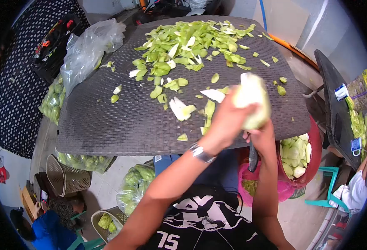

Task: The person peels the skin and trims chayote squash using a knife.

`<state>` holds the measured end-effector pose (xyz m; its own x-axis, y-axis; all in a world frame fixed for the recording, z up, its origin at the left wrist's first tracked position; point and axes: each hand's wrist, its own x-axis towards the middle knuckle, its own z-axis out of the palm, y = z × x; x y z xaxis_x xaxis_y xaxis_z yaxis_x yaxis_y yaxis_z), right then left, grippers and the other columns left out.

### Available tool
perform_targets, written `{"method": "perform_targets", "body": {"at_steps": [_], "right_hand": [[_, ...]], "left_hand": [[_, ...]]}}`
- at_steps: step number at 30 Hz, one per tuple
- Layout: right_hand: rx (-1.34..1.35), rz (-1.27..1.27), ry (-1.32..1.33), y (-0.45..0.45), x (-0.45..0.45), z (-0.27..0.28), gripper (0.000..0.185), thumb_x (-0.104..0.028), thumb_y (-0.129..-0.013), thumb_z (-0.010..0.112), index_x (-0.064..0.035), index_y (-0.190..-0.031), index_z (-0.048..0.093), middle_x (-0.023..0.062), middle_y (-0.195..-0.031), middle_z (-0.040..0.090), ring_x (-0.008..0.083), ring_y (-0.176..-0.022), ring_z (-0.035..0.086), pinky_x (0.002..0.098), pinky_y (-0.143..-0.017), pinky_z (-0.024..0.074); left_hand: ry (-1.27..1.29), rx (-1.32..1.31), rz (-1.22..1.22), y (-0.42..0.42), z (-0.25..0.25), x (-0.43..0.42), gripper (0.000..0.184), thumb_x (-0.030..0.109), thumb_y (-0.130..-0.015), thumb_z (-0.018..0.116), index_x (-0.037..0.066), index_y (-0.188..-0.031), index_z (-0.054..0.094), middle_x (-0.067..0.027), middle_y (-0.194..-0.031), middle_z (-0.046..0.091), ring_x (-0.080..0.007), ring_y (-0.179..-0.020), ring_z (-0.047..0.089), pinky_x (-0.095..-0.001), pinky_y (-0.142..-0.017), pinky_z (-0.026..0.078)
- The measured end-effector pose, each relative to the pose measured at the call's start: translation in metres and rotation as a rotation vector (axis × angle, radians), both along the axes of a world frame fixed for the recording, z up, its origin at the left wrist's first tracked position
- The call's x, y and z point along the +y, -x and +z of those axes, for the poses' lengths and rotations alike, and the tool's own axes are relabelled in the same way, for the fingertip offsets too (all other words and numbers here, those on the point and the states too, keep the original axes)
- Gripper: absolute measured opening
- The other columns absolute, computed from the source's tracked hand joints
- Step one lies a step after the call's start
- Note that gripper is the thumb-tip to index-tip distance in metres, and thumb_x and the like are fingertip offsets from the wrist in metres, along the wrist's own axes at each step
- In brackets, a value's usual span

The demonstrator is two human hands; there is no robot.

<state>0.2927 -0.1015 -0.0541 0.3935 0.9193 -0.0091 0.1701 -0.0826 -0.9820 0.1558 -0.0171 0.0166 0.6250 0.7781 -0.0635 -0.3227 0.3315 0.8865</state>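
A large pale green peeled vegetable point(254, 102) is held above the right part of the dark woven table point(96, 112); it is blurred by motion. My left hand point(229, 114), with a watch at the wrist, has its fingers wrapped round the vegetable's near side. Just below it, my right hand point(263, 135) is closed round a knife, whose dark handle point(253, 157) sticks out toward my body. The blade is hidden. Green peelings point(191, 43) are heaped at the table's far side, with loose pieces point(181, 108) nearer me.
A red basin point(313, 156) of peeled pieces and a pink basin point(283, 191) stand below the table's right edge. Plastic bags point(135, 183) of green vegetables and beige baskets point(67, 177) are at the left. A person in blue point(52, 231) is lower left; another person's white sleeve point(354, 193) is at right.
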Motion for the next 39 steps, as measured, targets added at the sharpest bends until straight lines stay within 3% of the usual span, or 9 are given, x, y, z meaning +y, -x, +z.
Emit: {"method": "perform_targets", "body": {"at_steps": [3,4,6,15,22,26,30,33,39], "right_hand": [[0.717,-0.255,-0.131,0.002,0.016,0.001,0.054,-0.025,-0.102,0.069,-0.0035,-0.147,0.047,0.0055,-0.083,0.068,0.0109,-0.066,0.063,0.0289,-0.054,0.0521],[0.052,0.052,-0.023,-0.019,0.015,-0.022,0.055,-0.025,-0.103,0.068,-0.004,-0.148,0.046,0.0051,-0.082,0.068,0.011,-0.064,0.062,0.0288,-0.052,0.0512],[0.154,-0.003,0.152,-0.005,0.015,0.009,0.05,-0.02,-0.105,0.064,-0.0056,-0.15,0.045,0.0077,-0.08,0.068,0.0118,-0.056,0.06,0.028,-0.046,0.0473],[0.181,-0.019,-0.052,0.005,0.004,0.006,0.043,-0.017,-0.106,0.062,-0.0018,-0.144,0.049,0.0052,-0.081,0.067,0.0112,-0.057,0.06,0.0266,-0.048,0.0482],[0.164,-0.007,0.075,0.001,0.008,0.018,0.043,-0.012,-0.105,0.06,-0.0017,-0.145,0.048,0.0092,-0.085,0.068,0.0135,-0.058,0.063,0.0263,-0.048,0.0487],[0.117,0.002,0.071,0.004,0.007,0.023,0.043,-0.017,-0.107,0.06,0.0004,-0.144,0.048,0.0084,-0.085,0.068,0.0118,-0.059,0.062,0.0251,-0.048,0.0471],[0.081,-0.041,0.076,0.008,0.007,0.024,0.045,-0.019,-0.106,0.062,0.0013,-0.144,0.048,0.008,-0.083,0.067,0.0116,-0.059,0.062,0.0253,-0.049,0.0463],[0.083,-0.038,0.066,0.007,0.006,0.019,0.045,-0.018,-0.106,0.061,0.0012,-0.144,0.048,0.0073,-0.083,0.067,0.0111,-0.059,0.062,0.0248,-0.048,0.0468],[0.101,-0.025,0.048,0.008,0.005,0.021,0.042,-0.019,-0.107,0.059,0.0004,-0.142,0.049,0.0063,-0.082,0.066,0.0103,-0.059,0.062,0.0237,-0.048,0.0477]], "left_hand": [[-0.255,0.28,-0.534,-0.078,0.033,-0.021,0.038,0.012,-0.088,0.075,-0.004,-0.119,0.062,-0.0205,-0.111,0.072,-0.0277,-0.092,0.076,-0.0356,-0.069,0.063],[-0.287,0.4,-0.732,-0.094,0.055,-0.031,0.036,0.012,-0.084,0.076,-0.005,-0.114,0.066,-0.0225,-0.11,0.072,-0.0282,-0.091,0.077,-0.0362,-0.071,0.063],[-0.251,0.466,-0.821,-0.141,0.047,-0.062,0.035,0.017,-0.083,0.076,-0.006,-0.108,0.069,-0.0251,-0.11,0.073,-0.0299,-0.09,0.077,-0.0394,-0.074,0.062],[-0.799,0.111,-0.35,-0.059,0.017,-0.048,0.036,0.025,-0.092,0.074,-0.002,-0.115,0.068,-0.0145,-0.1,0.073,-0.0236,-0.098,0.071,-0.0372,-0.091,0.055],[0.025,0.437,0.08,0.276,-0.027,-0.028,0.009,0.011,-0.1,0.07,0.005,-0.107,0.071,-0.004,-0.089,0.072,-0.0124,-0.081,0.069,-0.0276,-0.07,0.056],[0.029,1.123,0.347,0.402,-0.088,-0.075,0.048,0.035,-0.106,0.063,0.002,-0.07,0.066,-0.0043,-0.061,0.061,-0.0105,-0.056,0.055,-0.0297,-0.056,0.044],[0.239,0.875,0.438,0.441,-0.15,-0.123,0.059,0.039,-0.109,0.053,-0.002,-0.069,0.067,-0.012,-0.062,0.066,-0.0189,-0.052,0.06,-0.0332,-0.056,0.05],[0.097,0.452,0.126,0.46,-0.205,-0.163,0.053,0.038,-0.105,0.055,-0.012,-0.11,0.073,-0.0191,-0.081,0.076,-0.022,-0.071,0.074,-0.0385,-0.075,0.058],[0.536,0.948,0.202,0.414,-0.166,-0.168,0.014,0.007,-0.09,0.065,-0.004,-0.097,0.069,-0.0107,-0.086,0.068,-0.0225,-0.07,0.07,-0.0347,-0.065,0.06]]}}
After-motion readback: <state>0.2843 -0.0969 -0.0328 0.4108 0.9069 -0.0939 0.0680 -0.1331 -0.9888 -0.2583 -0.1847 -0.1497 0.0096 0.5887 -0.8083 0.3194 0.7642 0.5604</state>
